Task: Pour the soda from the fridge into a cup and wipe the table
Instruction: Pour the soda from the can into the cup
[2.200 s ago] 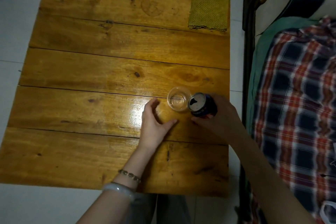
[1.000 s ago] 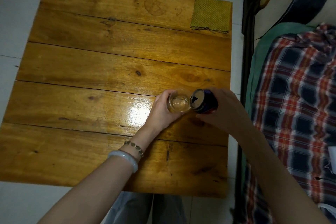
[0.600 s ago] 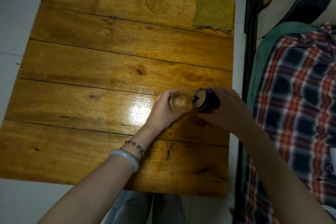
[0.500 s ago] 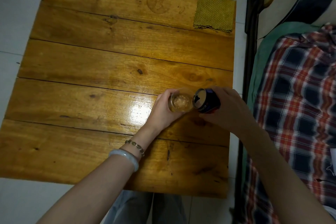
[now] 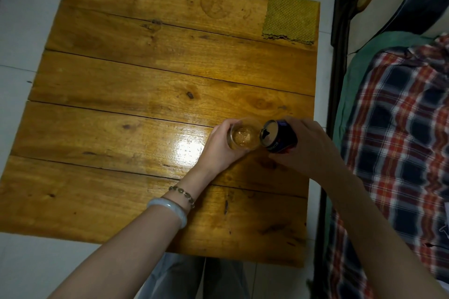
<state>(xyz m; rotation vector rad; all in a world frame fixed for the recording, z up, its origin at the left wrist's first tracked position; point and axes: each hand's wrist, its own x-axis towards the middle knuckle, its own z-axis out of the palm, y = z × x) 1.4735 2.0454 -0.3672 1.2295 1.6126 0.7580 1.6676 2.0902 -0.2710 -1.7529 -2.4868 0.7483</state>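
Observation:
A clear glass cup [image 5: 244, 137] with amber soda in it stands on the wooden table [image 5: 121, 94] near its right edge. My left hand [image 5: 222, 149] grips the cup from the left. My right hand [image 5: 308, 147] holds a dark blue soda can [image 5: 279, 139], tipped toward the cup with its opened top at the cup's rim. A yellow-green wiping cloth [image 5: 290, 19] lies flat at the table's far right corner.
A dark bed frame [image 5: 336, 60] runs along the table's right side, with a plaid blanket [image 5: 398, 143] and a green sheet on the bed. White floor tiles surround the table. My legs show under the table's near edge.
My left hand moved from the tabletop onto the cup and took hold of it. The can tipped toward the cup, and soda now shows in the cup.

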